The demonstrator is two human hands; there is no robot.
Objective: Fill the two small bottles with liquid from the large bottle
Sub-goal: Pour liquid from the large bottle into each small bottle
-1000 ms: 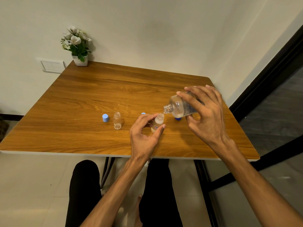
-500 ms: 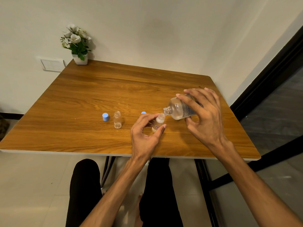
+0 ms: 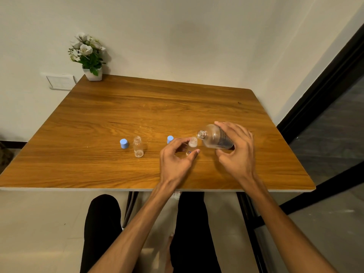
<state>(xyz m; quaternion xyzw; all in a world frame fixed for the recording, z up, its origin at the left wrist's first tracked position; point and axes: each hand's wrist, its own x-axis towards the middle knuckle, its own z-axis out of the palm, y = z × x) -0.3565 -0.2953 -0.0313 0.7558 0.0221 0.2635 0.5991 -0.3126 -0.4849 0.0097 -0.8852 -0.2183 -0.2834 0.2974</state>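
On the wooden table (image 3: 98, 119), my left hand (image 3: 175, 160) holds one small clear plastic bottle (image 3: 192, 145); my right hand (image 3: 236, 152) tilts the large clear plastic bottle (image 3: 213, 137) just right of it. The other small open bottle (image 3: 137, 146) stands left, between two blue caps (image 3: 124, 143).

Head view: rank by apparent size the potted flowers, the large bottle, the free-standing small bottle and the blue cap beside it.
1. potted flowers, though farthest from the camera
2. large bottle, partly hidden by the right hand
3. small bottle
4. blue cap
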